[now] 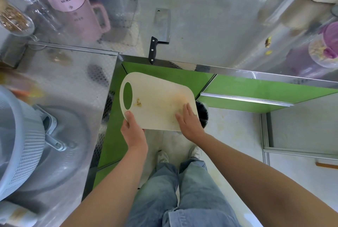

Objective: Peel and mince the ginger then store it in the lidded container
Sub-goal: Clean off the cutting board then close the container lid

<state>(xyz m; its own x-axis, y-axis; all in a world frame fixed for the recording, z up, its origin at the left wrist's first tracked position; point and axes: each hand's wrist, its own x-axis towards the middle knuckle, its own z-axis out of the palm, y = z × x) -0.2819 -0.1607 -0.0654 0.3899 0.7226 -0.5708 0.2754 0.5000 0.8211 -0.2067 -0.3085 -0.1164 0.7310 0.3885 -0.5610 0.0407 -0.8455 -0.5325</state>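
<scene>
A white cutting board (157, 97) with an oval handle hole is held off the counter, over the floor and a black bin (202, 113). My left hand (132, 131) grips its near left corner, thumb on top. My right hand (189, 119) lies flat on the board's right side, fingers straight. A small clump of ginger scraps (138, 102) sticks to the board beside the hole. The cleaver (158, 33) lies on the steel counter, its black handle at the edge. A clear container with a purple lid (323, 49) stands at the far right. Ginger bits (268, 44) lie near it.
Two pink kettles (76, 5) and glass jars (16, 20) stand at the back left. A grey colander (20, 139) sits in a metal bowl at the left. Green cabinet fronts (256, 89) run below the counter edge. My legs and shoes (179, 155) are on the tiled floor.
</scene>
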